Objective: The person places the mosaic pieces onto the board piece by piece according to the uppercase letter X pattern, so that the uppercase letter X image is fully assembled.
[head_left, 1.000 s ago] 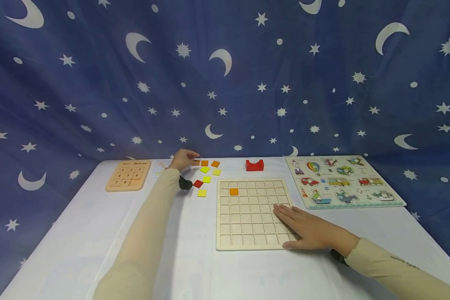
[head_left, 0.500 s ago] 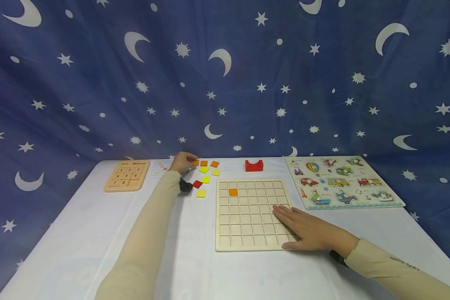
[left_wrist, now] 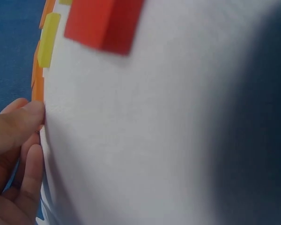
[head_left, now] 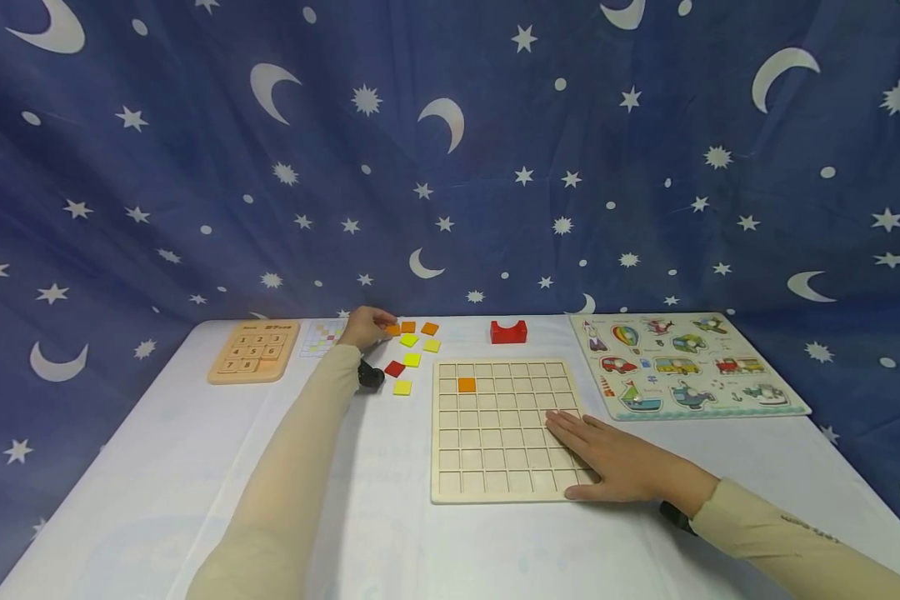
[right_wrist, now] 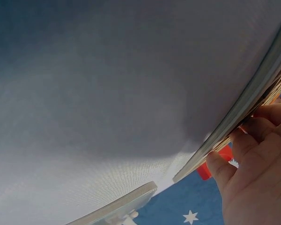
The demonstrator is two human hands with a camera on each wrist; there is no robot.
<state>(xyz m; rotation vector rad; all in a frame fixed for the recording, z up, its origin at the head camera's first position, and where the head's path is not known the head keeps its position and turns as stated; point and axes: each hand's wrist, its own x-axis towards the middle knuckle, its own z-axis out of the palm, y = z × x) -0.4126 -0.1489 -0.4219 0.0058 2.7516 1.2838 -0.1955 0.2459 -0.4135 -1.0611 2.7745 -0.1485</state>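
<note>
My left hand is at the far side of the table, thumb and fingers pinching the edge of an orange square tile. In the left wrist view the thumb lies on the end of that tile, with part of it hidden. Flat on the right side of a wooden grid board rests my right hand, fingers straight. One orange tile sits in a cell near the board's upper left. Beside the left hand lie two other orange tiles, several yellow tiles and a red tile.
A printed pattern card and a wooden number puzzle lie left of the hand. Behind the board stands a red notched block. A vehicle picture puzzle lies at the right. A starry blue curtain hangs behind the table.
The left hand has come down a little and closed on the orange tile, which has shifted slightly toward me. The right hand stays on the board.
</note>
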